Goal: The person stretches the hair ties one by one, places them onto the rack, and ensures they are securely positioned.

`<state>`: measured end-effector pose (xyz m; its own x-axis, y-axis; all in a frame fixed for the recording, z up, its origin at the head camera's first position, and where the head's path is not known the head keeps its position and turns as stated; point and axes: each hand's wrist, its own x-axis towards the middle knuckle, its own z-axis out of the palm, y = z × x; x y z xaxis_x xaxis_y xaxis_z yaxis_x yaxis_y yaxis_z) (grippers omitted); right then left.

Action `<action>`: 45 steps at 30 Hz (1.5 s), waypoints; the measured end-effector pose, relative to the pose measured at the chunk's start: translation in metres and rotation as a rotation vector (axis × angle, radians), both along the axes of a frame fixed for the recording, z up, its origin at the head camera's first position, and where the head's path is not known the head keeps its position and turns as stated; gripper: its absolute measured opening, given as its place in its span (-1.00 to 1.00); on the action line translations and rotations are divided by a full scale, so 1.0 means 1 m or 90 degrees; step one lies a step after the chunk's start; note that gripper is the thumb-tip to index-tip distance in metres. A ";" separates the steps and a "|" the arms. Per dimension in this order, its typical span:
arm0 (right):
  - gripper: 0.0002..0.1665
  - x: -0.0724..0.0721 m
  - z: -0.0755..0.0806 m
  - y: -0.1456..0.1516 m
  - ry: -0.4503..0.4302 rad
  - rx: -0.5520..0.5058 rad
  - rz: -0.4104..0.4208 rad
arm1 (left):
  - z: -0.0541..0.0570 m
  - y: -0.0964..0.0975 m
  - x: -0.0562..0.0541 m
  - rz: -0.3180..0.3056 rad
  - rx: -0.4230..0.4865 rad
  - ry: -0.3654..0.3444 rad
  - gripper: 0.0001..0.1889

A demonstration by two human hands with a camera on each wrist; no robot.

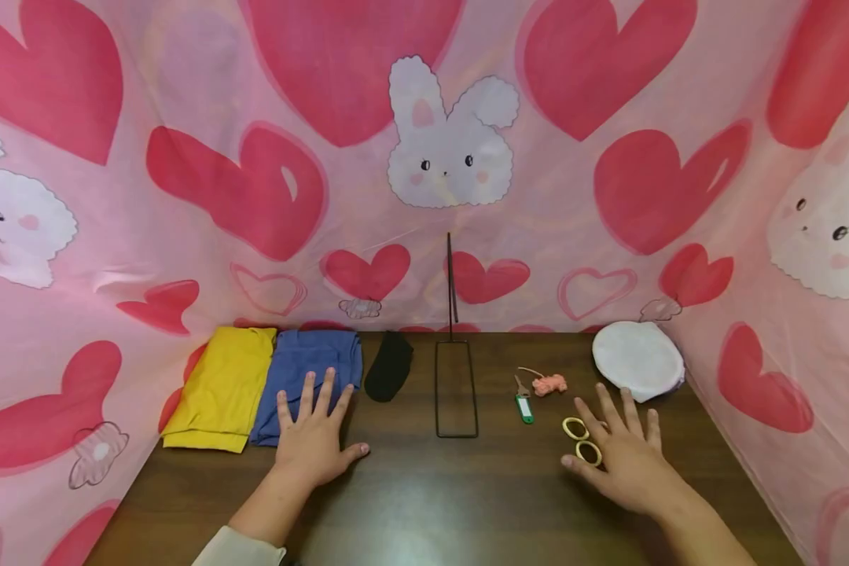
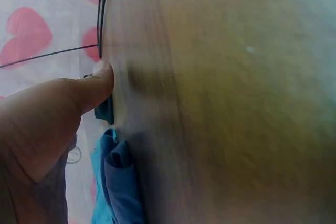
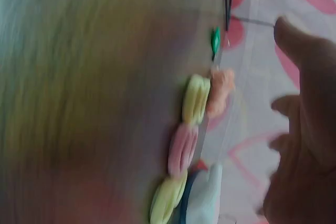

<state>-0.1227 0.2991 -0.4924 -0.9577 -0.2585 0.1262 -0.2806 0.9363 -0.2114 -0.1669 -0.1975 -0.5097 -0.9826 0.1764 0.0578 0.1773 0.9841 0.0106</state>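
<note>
"Left hand (image 1: 313,448) and right hand (image 1: 626,464), closest to the lens; pale sleeve (image 1: 240,549) on the left forearm. State?"

"Both spread wide, backs up, fingers apart, nothing held."

"Items by the left?"

"Blue folded cloth (image 1: 336,348), partly covered by its fingers in the head view. Contact: cannot tell. Yellow folded cloth (image 1: 219,389) alongside, on the outer side. Black item (image 1: 389,368) just right of the blue; type unclear."

"By the right?"

"Row of yellow and pink rings (image 3: 183,149), partly hidden behind the fingers from above; touching or apart, cannot tell. Right wrist view somewhat blurred. Coral bundle (image 1: 549,384) farther back, with a key (image 1: 522,387) and its green tag (image 1: 524,409) to its left. White round pouch (image 1: 637,358) beyond the fingertips, at the far right."

"Centre?"

"Black wire stand (image 1: 450,340), rectangular base on the dark wooden table (image 1: 410,503), upright rising at the far end. Pink backdrop (image 1: 538,236) behind, printed with hearts and rabbits."
</note>
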 end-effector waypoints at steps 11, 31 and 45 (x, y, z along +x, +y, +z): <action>0.21 0.007 -0.011 0.047 -0.006 -0.033 0.024 | 0.000 0.033 -0.015 -0.047 0.056 -0.037 -0.04; -0.18 0.002 -0.018 0.080 -0.001 0.011 -0.034 | -0.005 0.082 -0.035 -0.113 0.160 -0.042 -0.27; -0.40 -0.001 -0.015 0.074 0.100 -0.034 0.024 | -0.012 0.097 -0.040 -0.137 0.175 -0.032 -0.35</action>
